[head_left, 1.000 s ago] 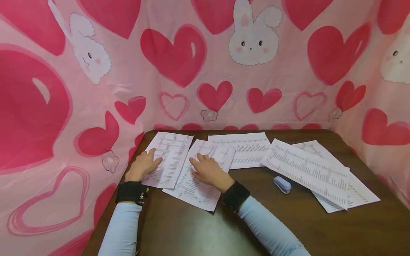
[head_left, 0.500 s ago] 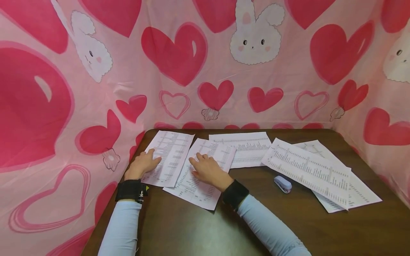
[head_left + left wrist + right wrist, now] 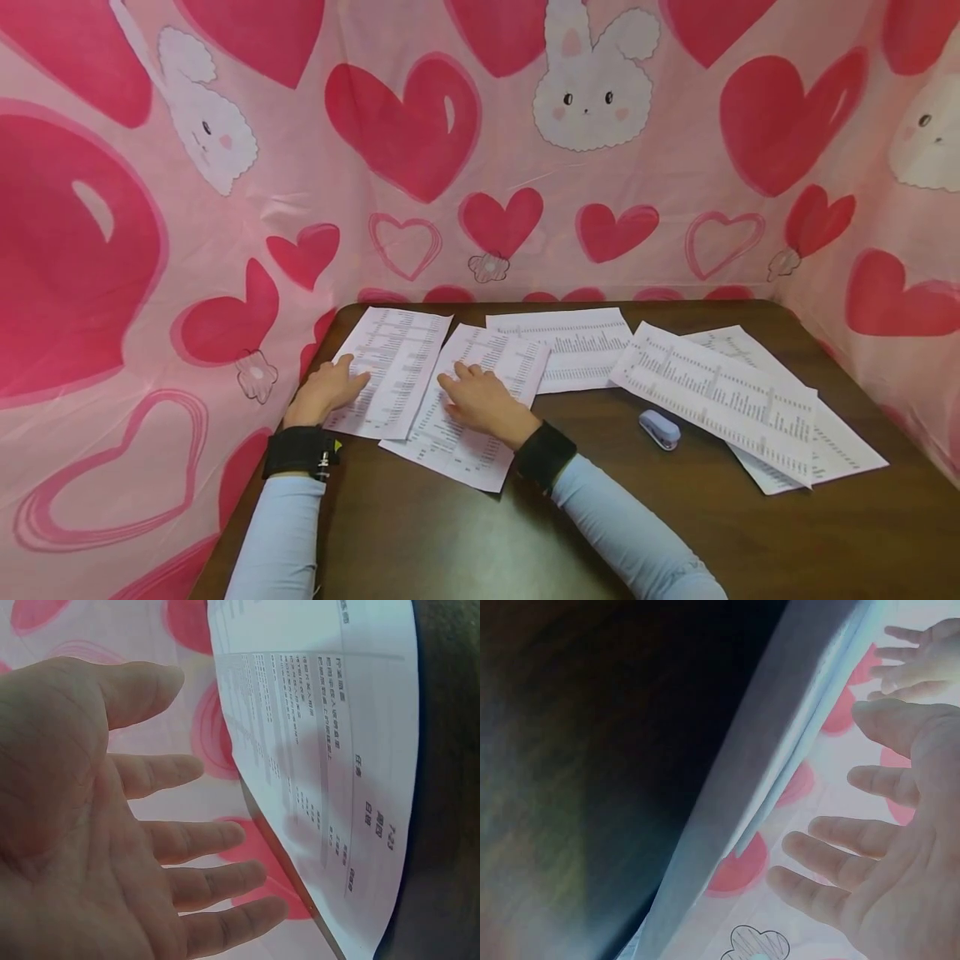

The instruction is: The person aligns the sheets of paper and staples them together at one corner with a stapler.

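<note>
My left hand [image 3: 330,390] and right hand [image 3: 483,402] lie flat, fingers spread, on two thin, floppy sheets [image 3: 457,417] that I judge best lifted by a tabletop [image 3: 600,500] edge corner.

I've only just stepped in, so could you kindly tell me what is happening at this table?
A person is sitting at a dark wooden table with printed sheets spread across it. Their left hand rests flat on the leftmost sheet, and their right hand lies flat on the sheet beside it, which overlaps the first. More sheets lie to the right, and a small lilac stapler sits untouched near them. Pink heart-and-bunny cloth hangs around the table.
</note>
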### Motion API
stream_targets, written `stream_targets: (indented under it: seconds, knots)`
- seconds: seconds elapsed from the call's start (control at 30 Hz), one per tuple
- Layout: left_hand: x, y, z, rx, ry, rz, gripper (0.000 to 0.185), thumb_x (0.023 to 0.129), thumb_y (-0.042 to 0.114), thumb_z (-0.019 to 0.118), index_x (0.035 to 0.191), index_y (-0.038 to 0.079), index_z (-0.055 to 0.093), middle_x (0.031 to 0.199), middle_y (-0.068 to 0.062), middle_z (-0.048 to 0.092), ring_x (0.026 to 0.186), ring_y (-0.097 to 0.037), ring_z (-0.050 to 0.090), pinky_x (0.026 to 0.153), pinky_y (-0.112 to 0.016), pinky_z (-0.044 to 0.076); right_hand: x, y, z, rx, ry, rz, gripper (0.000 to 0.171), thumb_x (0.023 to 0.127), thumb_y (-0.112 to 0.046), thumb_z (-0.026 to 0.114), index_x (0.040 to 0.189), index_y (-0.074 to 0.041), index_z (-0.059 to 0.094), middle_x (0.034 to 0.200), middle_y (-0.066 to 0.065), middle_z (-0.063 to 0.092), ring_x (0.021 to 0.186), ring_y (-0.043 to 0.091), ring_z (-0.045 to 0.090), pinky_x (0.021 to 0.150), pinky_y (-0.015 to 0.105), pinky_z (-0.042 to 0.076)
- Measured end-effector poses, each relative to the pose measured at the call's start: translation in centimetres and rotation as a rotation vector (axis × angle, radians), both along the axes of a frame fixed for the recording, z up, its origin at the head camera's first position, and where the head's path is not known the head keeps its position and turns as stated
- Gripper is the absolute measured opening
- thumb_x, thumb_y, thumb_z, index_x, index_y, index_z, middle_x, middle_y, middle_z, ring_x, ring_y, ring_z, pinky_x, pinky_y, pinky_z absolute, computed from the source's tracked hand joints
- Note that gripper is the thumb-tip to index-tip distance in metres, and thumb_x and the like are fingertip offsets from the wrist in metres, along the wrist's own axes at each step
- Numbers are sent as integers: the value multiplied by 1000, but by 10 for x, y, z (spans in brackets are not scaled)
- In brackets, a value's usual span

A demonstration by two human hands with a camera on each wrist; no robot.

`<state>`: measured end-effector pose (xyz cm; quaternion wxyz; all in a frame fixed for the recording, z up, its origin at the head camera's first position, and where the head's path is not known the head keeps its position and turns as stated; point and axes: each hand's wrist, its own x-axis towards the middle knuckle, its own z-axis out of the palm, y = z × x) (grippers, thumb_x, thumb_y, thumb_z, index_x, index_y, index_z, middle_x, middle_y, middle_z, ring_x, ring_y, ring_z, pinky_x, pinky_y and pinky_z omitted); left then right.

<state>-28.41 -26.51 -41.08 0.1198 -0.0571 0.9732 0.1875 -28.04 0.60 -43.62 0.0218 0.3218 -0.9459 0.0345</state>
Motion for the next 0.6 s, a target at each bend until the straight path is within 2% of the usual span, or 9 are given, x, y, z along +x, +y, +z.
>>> stream_targets:
  seconds: [0.23,0.6]
  knots:
    - [3,-1,-2,0,2,9,76,96,43,50,151,-1,23,143,-37,34,123,-52,39,103,-71,33,1,-2,-2,5,30,9,43,96,-37,59,135,-23,53,137,11,55,116,28,56,91,46,51]
    - [5,-4,-14,5,-32,39,79,95,46,50,153,0,21,145,-38,29,126,-56,33,102,-75,28,0,-3,-4,26,9,23,41,96,-38,59,133,-22,54,135,11,55,118,28,54,93,47,50]
